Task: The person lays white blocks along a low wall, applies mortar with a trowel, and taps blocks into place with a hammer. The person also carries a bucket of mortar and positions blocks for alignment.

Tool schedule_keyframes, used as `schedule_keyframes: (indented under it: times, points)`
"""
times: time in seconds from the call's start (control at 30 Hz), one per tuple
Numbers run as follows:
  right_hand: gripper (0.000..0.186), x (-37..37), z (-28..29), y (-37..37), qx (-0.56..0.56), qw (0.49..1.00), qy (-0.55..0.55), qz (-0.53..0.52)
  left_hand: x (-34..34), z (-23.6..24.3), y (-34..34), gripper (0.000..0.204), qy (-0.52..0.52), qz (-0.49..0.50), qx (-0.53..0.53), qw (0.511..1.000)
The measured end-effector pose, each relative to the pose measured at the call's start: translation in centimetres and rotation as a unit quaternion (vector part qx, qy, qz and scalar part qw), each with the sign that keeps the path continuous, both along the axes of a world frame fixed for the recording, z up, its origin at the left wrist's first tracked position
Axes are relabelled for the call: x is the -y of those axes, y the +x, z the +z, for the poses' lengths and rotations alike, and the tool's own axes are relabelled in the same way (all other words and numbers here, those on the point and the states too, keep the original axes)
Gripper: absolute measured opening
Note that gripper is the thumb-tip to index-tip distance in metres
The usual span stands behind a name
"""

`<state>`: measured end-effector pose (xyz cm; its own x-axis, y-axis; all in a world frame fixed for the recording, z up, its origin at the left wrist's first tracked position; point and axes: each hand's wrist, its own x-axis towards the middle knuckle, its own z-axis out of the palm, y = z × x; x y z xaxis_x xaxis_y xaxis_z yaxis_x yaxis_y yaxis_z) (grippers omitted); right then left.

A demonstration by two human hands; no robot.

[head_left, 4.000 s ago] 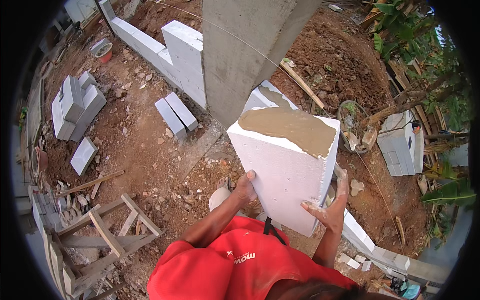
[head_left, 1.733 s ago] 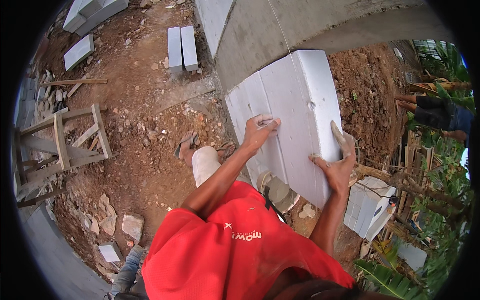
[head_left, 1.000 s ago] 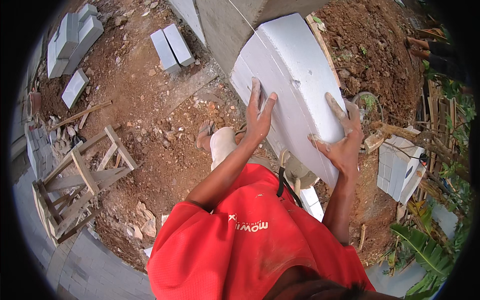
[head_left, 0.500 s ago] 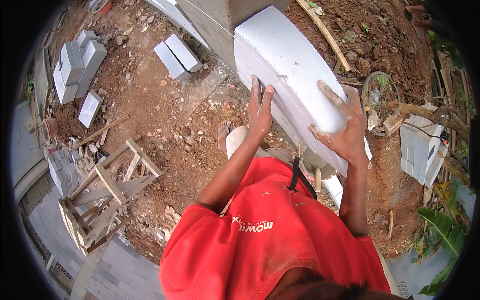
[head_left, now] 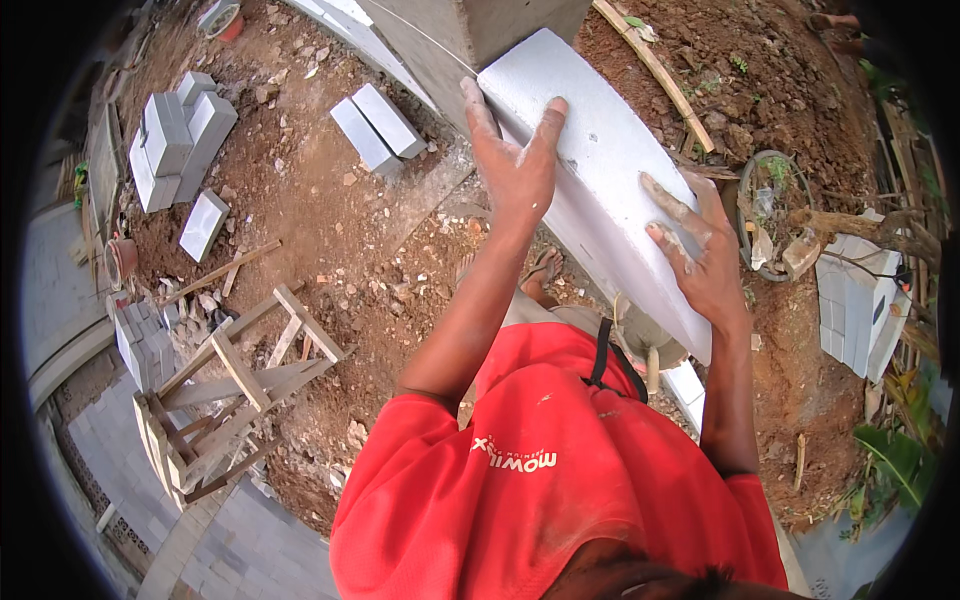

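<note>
A long white lightweight concrete block (head_left: 610, 140) lies on a pale block wall, its far end against a grey concrete column (head_left: 425, 45). Near that column, my left hand (head_left: 518, 170) grips the block's edge, thumb over the top face and fingers against the side. My right hand (head_left: 705, 265) holds the nearer end, some fingers spread on the top and others over the far edge. White dust coats the fingers of both hands. A thin white string (head_left: 420, 32) runs along the column to the block's corner beside my left fingers.
Spare blocks (head_left: 375, 128) lie on the soil, with a block stack (head_left: 170, 150) farther left. A wooden trestle (head_left: 235, 375) stands at lower left. Below the block is a round grey container (head_left: 645, 330) with a wooden handle. More blocks (head_left: 850, 300) and a branch (head_left: 870, 225) are right.
My left hand has moved from the block's near side up toward the column, and its thumb now lies on the top face. My right hand stays on the nearer end.
</note>
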<state>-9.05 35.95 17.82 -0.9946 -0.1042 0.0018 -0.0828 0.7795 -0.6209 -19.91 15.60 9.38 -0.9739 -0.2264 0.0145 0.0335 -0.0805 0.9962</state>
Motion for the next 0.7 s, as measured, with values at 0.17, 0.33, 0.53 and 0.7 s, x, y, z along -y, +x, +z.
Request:
schedule_keyframes:
  times: [0.17, 0.33, 0.53, 0.7]
  points:
    - [0.044, 0.0, -0.1, 0.0, 0.005, 1.0, -0.022, -0.009, -0.6, -0.2, -0.2, 0.103, 0.018, 0.024, 0.008, 1.0]
    - [0.049, -0.8, 0.4, 0.5, -0.029, 0.999, -0.005, -0.039, -0.4, 0.0, -1.1, 0.076, 0.069, 0.012, -0.007, 0.998]
    - [0.027, -6.3, 5.0, 9.8, -0.025, 0.893, -0.449, -0.023, 0.0, 1.5, -2.3, 0.081, 0.032, -0.019, 0.048, 0.998]
    - [0.024, -7.3, 4.9, 21.1, 0.293, 0.841, -0.455, -0.025, -0.1, 2.5, -2.0, 0.047, 0.052, -0.031, 0.043, 0.997]
